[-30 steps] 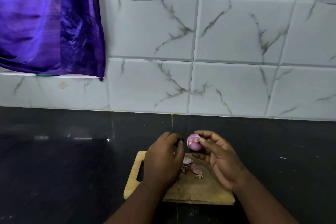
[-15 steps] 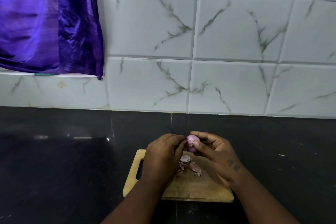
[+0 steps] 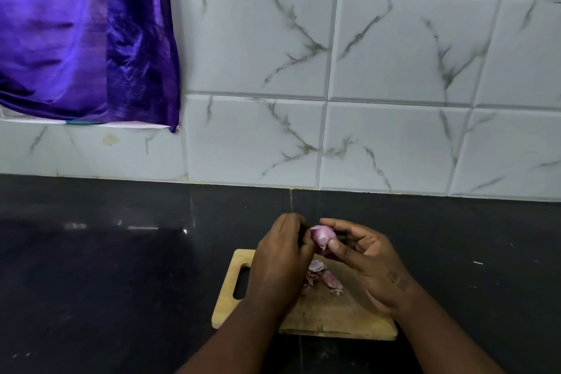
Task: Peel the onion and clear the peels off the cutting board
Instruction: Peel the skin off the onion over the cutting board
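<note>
A small purple onion is held above the far edge of a wooden cutting board. My right hand grips the onion from the right with thumb and fingers. My left hand is closed against the onion's left side, its fingertips hidden behind the knuckles. Several loose purple peels lie on the board just below the onion, between my two hands.
The board has a handle slot at its left end and lies on a black countertop. A white marbled tile wall rises behind. A purple cloth hangs at the upper left.
My hands have closed together around the onion, and my left fingers now press on its left side. My right thumb has shifted to the onion's lower front.
</note>
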`<control>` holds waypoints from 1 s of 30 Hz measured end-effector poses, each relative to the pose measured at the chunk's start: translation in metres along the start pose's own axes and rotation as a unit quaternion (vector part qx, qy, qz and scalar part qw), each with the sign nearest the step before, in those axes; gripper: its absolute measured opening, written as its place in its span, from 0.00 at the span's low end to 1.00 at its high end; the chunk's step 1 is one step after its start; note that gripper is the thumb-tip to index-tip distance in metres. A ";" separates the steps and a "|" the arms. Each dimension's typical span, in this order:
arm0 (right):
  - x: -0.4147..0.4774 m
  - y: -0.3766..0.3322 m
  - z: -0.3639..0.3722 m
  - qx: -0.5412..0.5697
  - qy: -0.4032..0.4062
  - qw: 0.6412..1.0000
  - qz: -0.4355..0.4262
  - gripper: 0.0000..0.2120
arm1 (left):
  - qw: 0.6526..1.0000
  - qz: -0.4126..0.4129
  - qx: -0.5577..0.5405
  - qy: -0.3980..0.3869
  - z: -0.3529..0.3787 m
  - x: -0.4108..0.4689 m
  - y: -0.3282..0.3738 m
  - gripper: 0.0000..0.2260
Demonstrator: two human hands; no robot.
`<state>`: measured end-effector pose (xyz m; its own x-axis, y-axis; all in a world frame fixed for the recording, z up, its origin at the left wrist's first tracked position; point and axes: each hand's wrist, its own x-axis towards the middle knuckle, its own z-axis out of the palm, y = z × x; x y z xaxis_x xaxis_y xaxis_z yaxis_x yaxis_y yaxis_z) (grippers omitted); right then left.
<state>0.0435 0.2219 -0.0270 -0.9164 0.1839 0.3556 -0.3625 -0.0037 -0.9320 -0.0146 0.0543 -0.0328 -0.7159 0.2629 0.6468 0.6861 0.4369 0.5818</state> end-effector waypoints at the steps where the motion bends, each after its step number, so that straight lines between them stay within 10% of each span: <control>1: 0.000 0.001 -0.001 0.008 -0.004 1.000 -0.001 0.19 | 1.000 -0.012 -0.008 -0.004 0.000 0.001 0.000 0.05; 13: 0.002 0.000 -0.004 0.198 -0.034 0.979 0.026 0.18 | 0.992 -0.121 -0.009 0.015 0.000 0.006 -0.010 0.07; 30: 0.004 0.000 -0.005 0.121 0.037 0.989 0.077 0.24 | 0.987 0.152 -0.003 0.055 0.003 0.000 -0.007 0.13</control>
<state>0.0403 0.2274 -0.0261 -0.9521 0.2341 0.1965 -0.2581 -0.2710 -0.9273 -0.0203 0.0538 -0.0384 -0.4584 0.2857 0.8416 0.8681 0.3469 0.3551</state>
